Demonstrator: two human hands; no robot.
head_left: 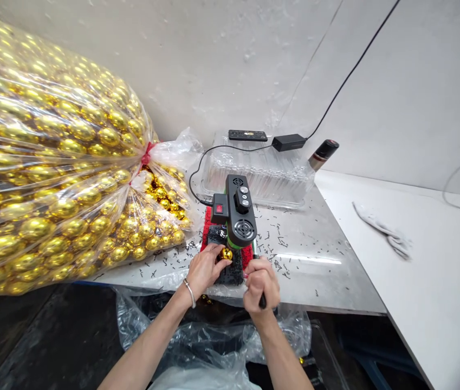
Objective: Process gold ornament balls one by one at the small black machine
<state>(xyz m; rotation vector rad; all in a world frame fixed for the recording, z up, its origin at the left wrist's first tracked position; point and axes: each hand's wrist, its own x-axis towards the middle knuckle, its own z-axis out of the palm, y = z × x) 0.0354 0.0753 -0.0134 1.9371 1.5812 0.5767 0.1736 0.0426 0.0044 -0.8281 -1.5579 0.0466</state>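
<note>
Ball, round and mirror-gold, sits pinched in my left hand while my right hand clasps a black handle.

Head-worn view | eye height, above the forearms | faces forward and steeply down at the surface | wide, hands within arm's reach, below centre | wall across top

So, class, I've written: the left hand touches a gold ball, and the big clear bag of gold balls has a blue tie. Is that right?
Not quite: the tie on the big clear bag is red, not blue, as the head view shows. The left hand does touch a gold ball.
</note>
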